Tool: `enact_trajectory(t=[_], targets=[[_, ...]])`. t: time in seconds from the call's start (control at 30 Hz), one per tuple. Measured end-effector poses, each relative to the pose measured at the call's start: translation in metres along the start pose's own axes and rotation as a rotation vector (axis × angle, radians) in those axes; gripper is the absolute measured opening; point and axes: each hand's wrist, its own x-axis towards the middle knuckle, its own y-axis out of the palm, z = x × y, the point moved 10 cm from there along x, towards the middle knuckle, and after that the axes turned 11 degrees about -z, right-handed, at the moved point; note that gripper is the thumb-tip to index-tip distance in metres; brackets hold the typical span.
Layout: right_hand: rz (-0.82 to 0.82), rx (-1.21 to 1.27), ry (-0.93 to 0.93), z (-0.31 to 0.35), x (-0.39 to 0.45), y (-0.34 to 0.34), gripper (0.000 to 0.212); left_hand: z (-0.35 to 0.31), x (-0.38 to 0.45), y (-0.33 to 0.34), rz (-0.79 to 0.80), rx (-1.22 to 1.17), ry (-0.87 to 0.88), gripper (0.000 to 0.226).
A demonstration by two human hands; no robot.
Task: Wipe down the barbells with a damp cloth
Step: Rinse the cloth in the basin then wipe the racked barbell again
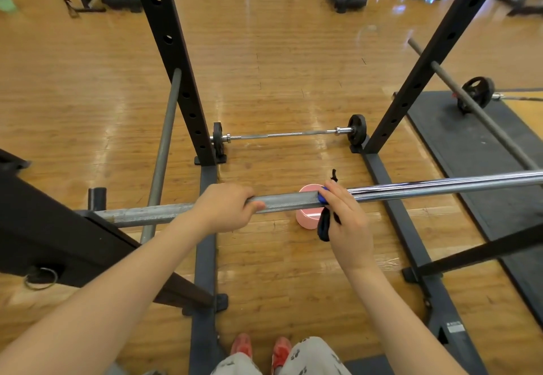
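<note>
A long steel barbell [411,191] runs across the view at hip height, dull and knurled on the left, shiny chrome on the right. My left hand [226,207] grips the knurled part from above. My right hand [343,216] holds a dark blue-and-black cloth [324,223] wrapped around the bar, with the cloth's ends hanging below and a strand sticking up behind. A second, short barbell [282,134] with small black plates lies on the floor between the rack uprights. A third barbell [477,110] with a black plate lies at the right on a mat.
A pink bowl [307,217] sits on the wooden floor right under the bar. Black squat-rack uprights [173,60] and base rails [205,257] frame the spot. A grey safety bar [164,151] slants at the left. A black rubber mat [470,145] covers the right side.
</note>
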Motion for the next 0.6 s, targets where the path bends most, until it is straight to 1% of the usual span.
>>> enact_trajectory(t=[0.07, 0.13, 0.23, 0.27, 0.3, 0.33, 0.37, 0.4, 0.43, 0.47, 0.53, 0.57, 0.6], targets=[[-0.030, -0.020, 0.034, -0.003, 0.002, -0.007, 0.040, -0.001, 0.002, 0.002, 0.037, -0.013, 0.014, 0.034], [-0.043, -0.021, 0.011, 0.002, 0.004, -0.011, 0.040, 0.000, 0.003, 0.010, 0.132, -0.073, -0.002, 0.035], [-0.029, -0.011, 0.020, 0.004, 0.006, -0.007, 0.037, 0.005, 0.005, 0.019, 0.321, -0.296, -0.113, 0.038], [-0.019, -0.019, 0.048, 0.003, 0.005, -0.003, 0.037, 0.005, 0.004, 0.019, 0.354, -0.351, -0.143, 0.039], [-0.004, -0.024, 0.073, 0.002, 0.003, 0.003, 0.035, 0.005, 0.004, 0.018, 0.358, -0.355, -0.149, 0.039], [0.012, -0.029, 0.070, 0.005, 0.001, 0.009, 0.034, 0.003, 0.002, 0.014, 0.331, -0.316, -0.139, 0.037], [0.024, -0.037, 0.036, 0.013, -0.002, 0.017, 0.032, 0.003, -0.002, 0.010, 0.259, -0.244, -0.120, 0.035], [0.022, -0.050, -0.023, 0.026, -0.005, 0.026, 0.031, 0.004, -0.007, 0.002, 0.136, -0.161, -0.101, 0.034], [0.012, -0.054, -0.081, 0.042, -0.008, 0.034, 0.028, 0.006, -0.015, -0.009, -0.038, -0.084, -0.095, 0.036], [0.009, -0.047, -0.127, 0.057, -0.012, 0.041, 0.028, 0.009, -0.028, -0.020, -0.196, -0.029, -0.121, 0.042], [0.073, -0.016, -0.212, 0.077, -0.018, 0.054, 0.033, 0.019, -0.060, -0.030, -0.418, 0.014, -0.223, 0.060], [0.117, -0.003, -0.261, 0.078, -0.020, 0.055, 0.034, 0.025, -0.074, -0.029, -0.464, 0.022, -0.276, 0.064], [0.145, -0.001, -0.306, 0.073, -0.021, 0.050, 0.032, 0.029, -0.086, -0.025, -0.472, 0.042, -0.317, 0.067]])
